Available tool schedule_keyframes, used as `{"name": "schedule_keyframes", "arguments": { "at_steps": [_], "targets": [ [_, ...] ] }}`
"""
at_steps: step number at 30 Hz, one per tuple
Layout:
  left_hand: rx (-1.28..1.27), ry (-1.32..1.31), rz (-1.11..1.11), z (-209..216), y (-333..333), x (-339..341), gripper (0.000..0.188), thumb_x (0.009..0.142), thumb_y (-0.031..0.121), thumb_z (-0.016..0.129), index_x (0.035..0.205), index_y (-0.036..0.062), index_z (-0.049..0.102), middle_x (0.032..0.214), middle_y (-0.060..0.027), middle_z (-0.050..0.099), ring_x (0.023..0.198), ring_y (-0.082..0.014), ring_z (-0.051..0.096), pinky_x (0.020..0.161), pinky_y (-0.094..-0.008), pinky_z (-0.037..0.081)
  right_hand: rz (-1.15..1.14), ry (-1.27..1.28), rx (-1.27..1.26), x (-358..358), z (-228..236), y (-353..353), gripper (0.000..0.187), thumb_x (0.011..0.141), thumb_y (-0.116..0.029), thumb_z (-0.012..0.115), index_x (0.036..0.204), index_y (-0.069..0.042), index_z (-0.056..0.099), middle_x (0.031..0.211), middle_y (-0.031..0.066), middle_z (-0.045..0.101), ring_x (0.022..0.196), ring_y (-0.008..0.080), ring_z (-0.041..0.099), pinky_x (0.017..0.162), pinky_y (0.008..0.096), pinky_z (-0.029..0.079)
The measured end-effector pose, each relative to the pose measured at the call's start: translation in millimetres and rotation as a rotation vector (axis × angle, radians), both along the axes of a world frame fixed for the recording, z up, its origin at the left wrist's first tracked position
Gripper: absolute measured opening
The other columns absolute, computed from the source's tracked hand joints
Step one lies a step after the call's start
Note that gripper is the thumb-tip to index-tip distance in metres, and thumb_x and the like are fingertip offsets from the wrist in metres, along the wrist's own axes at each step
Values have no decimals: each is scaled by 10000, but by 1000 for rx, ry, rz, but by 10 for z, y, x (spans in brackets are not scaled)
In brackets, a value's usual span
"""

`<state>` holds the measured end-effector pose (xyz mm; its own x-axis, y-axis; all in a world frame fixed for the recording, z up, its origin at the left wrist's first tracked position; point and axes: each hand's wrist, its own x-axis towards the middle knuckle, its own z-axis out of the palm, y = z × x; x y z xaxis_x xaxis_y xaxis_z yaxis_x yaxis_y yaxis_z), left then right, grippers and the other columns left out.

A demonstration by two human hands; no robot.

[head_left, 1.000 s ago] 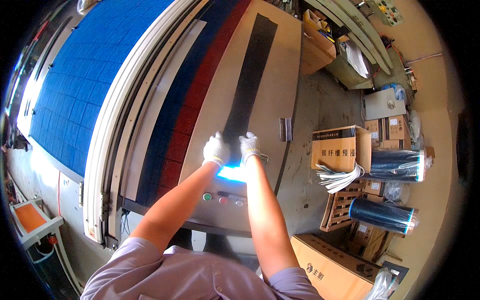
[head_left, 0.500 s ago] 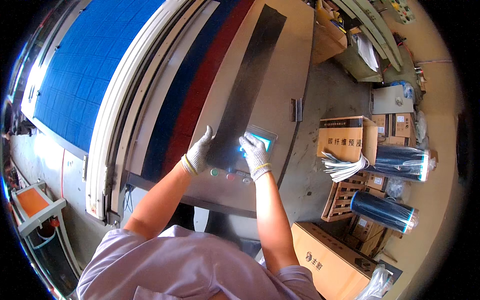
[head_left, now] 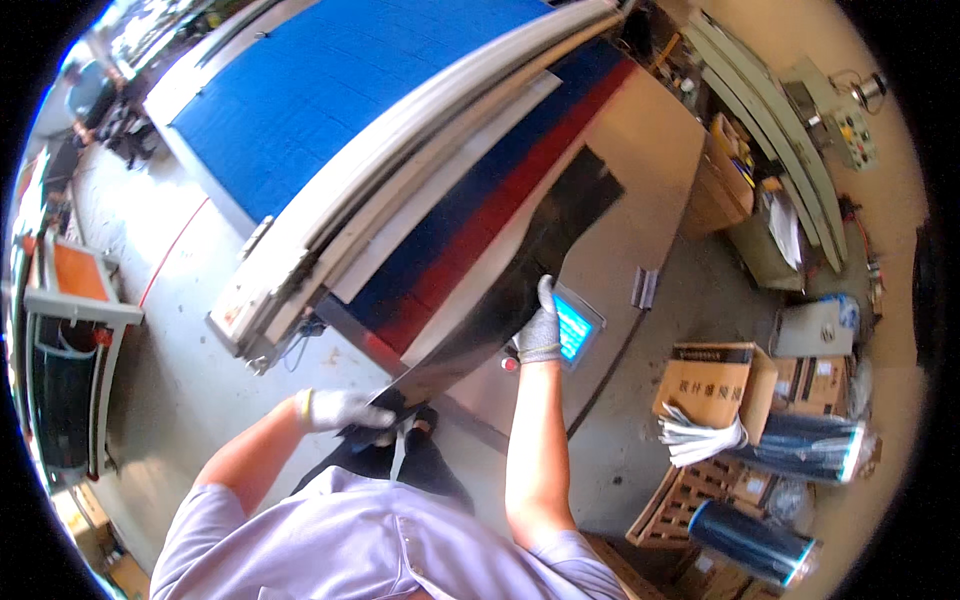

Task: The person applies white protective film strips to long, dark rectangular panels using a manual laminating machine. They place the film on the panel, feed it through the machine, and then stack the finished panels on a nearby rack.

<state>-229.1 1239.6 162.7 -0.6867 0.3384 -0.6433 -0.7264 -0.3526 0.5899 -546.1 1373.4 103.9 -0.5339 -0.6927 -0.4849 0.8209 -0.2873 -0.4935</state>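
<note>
We are gripping the near end of a long black flexible strip (head_left: 500, 300) in our gloved left hand (head_left: 348, 410), beyond the edge of the machine table (head_left: 650, 160). Our gloved right hand (head_left: 541, 330) is reaching the strip's side near the lit touchscreen (head_left: 572, 333); whether it is closing there, we cannot tell. Removal is looking partly done: the far end is lying on the table.

Floor (head_left: 175, 345) bright at left, screen (head_left: 573, 330) glowing; slight blur (edges bow near rim).
</note>
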Motion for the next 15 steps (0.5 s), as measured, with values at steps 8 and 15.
{"name": "schedule_keyframes", "arguments": {
  "at_steps": [8, 15],
  "targets": [
    [-518, -250, -78, 736, -244, 2449, 232, 918, 302, 656, 1091, 158, 706, 959, 53, 675, 797, -63, 534, 661, -259, 438, 246, 39, -1268, 668, 432, -573, 762, 890, -281, 743, 1522, -104, 357, 1533, 159, 404, 1330, 341, 482, 1120, 507, 388],
    [-495, -158, 310, 449, -860, 4220, 278, 915, 317, 642, 1108, 133, 722, 1008, 19, 718, 918, -112, 624, 774, -292, 489, 275, 388, -1114, 2181, 2076, -1766, 758, 968, -283, 643, 1573, -127, 213, 1333, 146, 526, 1226, 302, 535, 1120, 493, 392]
  ]
}}
